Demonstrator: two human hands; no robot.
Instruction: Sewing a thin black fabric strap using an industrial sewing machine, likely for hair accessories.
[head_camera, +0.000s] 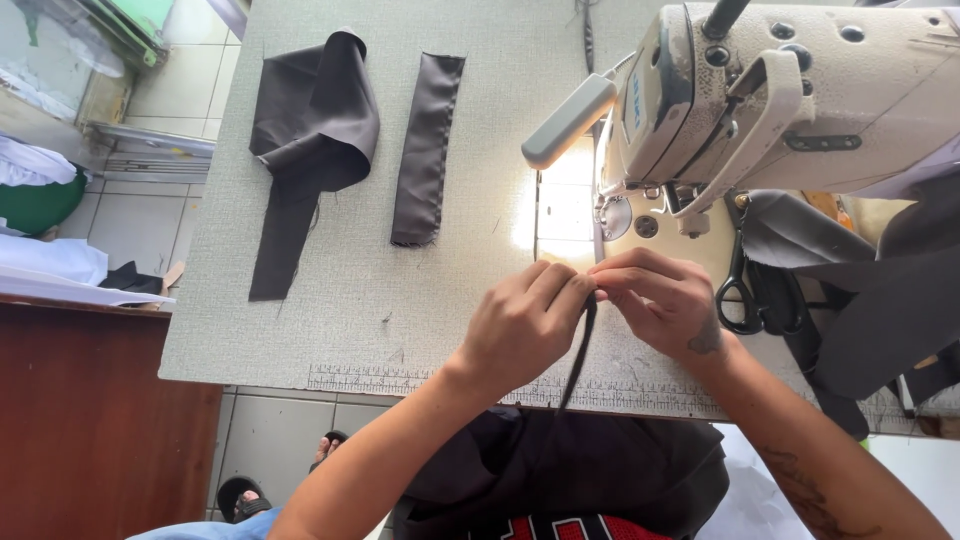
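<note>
My left hand (525, 325) and my right hand (660, 300) meet over the front of the grey sewing table (350, 320). Both pinch the top end of a narrow dark fabric strip (580, 355), fingertips touching. The strip hangs from my fingers over the table's front edge toward my lap. A white industrial sewing machine (780, 90) stands just behind my right hand, its needle area lit by a small lamp (568, 122).
A folded dark fabric piece (310, 130) and a flat dark fabric strip (428, 150) lie at the table's far left. Black scissors (740, 290) rest beside the machine on the right, next to more dark cloth (880, 300). A brown cabinet (90, 420) stands at the left.
</note>
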